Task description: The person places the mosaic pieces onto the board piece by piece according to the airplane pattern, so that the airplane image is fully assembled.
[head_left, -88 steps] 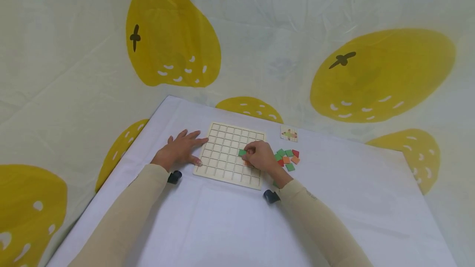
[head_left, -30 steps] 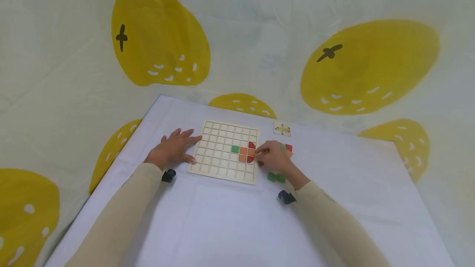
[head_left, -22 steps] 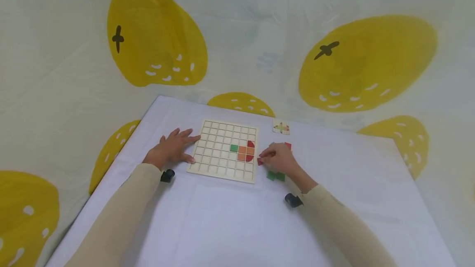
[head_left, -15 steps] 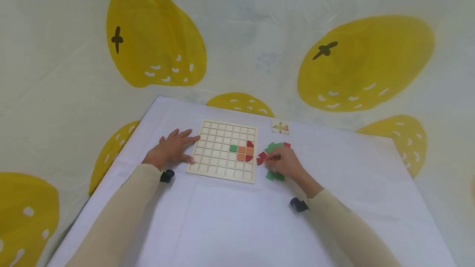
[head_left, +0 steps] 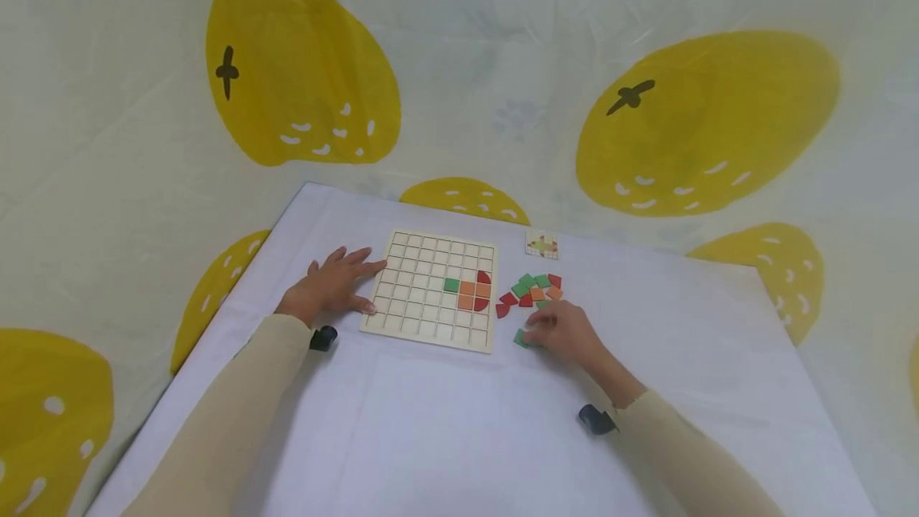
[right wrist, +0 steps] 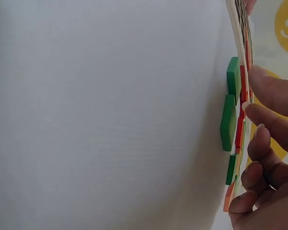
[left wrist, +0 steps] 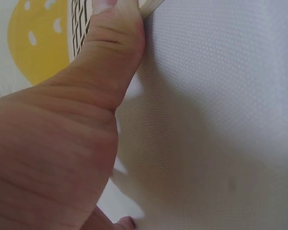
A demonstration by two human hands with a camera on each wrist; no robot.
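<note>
My left hand (head_left: 332, 286) lies with spread fingers at the left side of a pale wooden grid board (head_left: 409, 317), thumb and fingertips at its edge. The left wrist view shows the thumb (left wrist: 110, 48) stretched along the board's rim. On the board sit one green square tile (head_left: 451, 285), several orange squares (head_left: 466, 302) and two red quarter-round tiles (head_left: 482, 277). My right hand (head_left: 567, 333) hovers over a green tile (head_left: 520, 337) right of the board. In the right wrist view its thumb and forefinger stand apart above two green tiles (right wrist: 227, 123), pinching nothing.
Loose green, red and orange tiles lie bunched right of the board, among them a red tile (head_left: 502, 309) close to its edge. Behind them is a small pattern card (head_left: 542, 245). A white cloth (head_left: 431, 437) covers the table, before a backdrop with yellow fruit shapes.
My right hand has left the board, moved right past the red tiles, then come nearer to me over the green ones, uncovering the bunch. The left hand keeps its place at the board's edge.
</note>
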